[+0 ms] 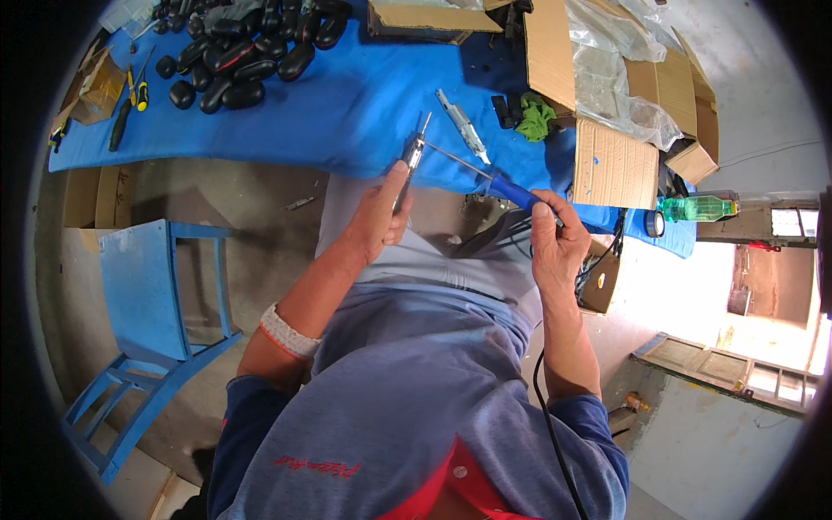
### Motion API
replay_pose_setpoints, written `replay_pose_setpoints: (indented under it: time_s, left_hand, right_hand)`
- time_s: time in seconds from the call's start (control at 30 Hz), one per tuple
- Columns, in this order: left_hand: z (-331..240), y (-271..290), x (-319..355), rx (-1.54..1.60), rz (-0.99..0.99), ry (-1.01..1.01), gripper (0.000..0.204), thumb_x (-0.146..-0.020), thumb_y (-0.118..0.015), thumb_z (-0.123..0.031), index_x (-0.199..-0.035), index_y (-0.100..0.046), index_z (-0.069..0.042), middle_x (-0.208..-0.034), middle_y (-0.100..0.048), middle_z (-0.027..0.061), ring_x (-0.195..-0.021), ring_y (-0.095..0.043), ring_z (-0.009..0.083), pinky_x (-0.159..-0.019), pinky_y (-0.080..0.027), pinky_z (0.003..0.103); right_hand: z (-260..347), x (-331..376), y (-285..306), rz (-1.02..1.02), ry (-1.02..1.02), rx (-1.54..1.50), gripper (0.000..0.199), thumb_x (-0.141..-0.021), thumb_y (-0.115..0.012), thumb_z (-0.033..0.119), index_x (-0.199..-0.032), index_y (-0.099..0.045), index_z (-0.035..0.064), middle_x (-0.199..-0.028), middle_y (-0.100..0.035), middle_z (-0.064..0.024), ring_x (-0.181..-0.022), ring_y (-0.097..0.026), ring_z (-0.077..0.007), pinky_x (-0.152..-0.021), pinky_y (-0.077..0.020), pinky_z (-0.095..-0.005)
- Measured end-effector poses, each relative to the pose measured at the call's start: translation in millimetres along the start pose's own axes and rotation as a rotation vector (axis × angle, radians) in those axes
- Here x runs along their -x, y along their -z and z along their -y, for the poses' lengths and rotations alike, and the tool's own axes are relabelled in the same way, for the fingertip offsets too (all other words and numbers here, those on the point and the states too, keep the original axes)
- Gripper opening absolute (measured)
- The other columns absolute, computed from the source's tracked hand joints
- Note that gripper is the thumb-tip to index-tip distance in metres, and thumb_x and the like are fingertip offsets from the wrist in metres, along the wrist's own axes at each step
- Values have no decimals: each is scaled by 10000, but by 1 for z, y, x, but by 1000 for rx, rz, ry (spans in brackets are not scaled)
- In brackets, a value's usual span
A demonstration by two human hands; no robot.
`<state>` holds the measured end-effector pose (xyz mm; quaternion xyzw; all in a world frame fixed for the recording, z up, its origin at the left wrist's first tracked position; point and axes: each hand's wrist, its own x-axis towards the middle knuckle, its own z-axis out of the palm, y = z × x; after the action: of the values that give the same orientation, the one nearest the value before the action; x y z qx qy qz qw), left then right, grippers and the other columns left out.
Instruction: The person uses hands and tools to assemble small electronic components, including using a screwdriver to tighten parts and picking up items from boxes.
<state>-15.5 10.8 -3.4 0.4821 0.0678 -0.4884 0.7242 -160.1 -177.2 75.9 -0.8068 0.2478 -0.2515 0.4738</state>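
The person's left grip (380, 215) is closed around a slim metal part (416, 152), which sticks out beyond the thumb, angled up toward the near edge of the blue-covered worktop (347, 117). The right grip (559, 241) is wrapped around the handle of a blue screwdriver (513, 191). Its shaft runs from the right grip toward the left one, the tip at or very near the metal part, just past the left thumb; whether it sits in a screw or slot is too small to tell.

Only the left grip appears to bear the part, so a hard sideways push from the screwdriver could twist it loose. If the tip slipped off the metal, it might jab the left thumb close by. Any small piece coming free could drop onto the lap or floor below the grips. A similar metal piece (462, 128) lies beyond and between both grips, where an outward swing could knock it. A black cord (546, 407) beside the right forearm could snag during a wide turn.
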Motion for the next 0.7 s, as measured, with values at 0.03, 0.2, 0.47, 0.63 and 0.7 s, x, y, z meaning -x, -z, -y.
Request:
replay_pose_setpoints:
  time_s: [0.03,0.2,0.47,0.63,0.7]
  left_hand:
    - [0,0,0,0,10,-2,561,-851,-550,-624,-699,-461,-91,-494,-317,-38,-380,-253,64,-364,-176,241]
    - [1,2,-1,3,32,1,574,-860,-523,-639,-701,-464,-90,-493,-314,-39,-380,-252,62,-363,-177,237]
    - [2,4,-1,0,60,-4,579,-868,-501,-645,-698,-458,-94,-494,-310,-41,-379,-248,59,-363,-180,235]
    - [1,4,0,-1,69,-9,585,-873,-485,-651,-699,-457,-93,-496,-314,-41,-383,-255,61,-365,-190,233]
    - [-1,3,1,-4,75,-8,588,-874,-478,-653,-701,-456,-92,-497,-315,-41,-384,-257,61,-366,-194,234]
  right_hand:
    - [0,0,0,2,-4,-9,229,-910,-640,199,-1038,-661,11,-740,-547,30,-663,-445,-50,-589,-374,-201]
    - [-1,0,-2,11,-17,-33,223,-911,-640,194,-1036,-661,10,-739,-544,32,-661,-442,-47,-584,-370,-201]
    - [0,-3,-4,8,7,-28,228,-920,-627,198,-1038,-658,6,-704,-531,38,-619,-435,-36,-547,-348,-188]
    - [1,-2,-2,7,-25,-45,208,-911,-634,172,-1030,-663,5,-735,-555,29,-667,-458,-47,-593,-377,-195]
    - [1,-2,-2,7,-9,-42,205,-910,-633,168,-1030,-664,4,-735,-557,27,-666,-460,-47,-593,-379,-195]
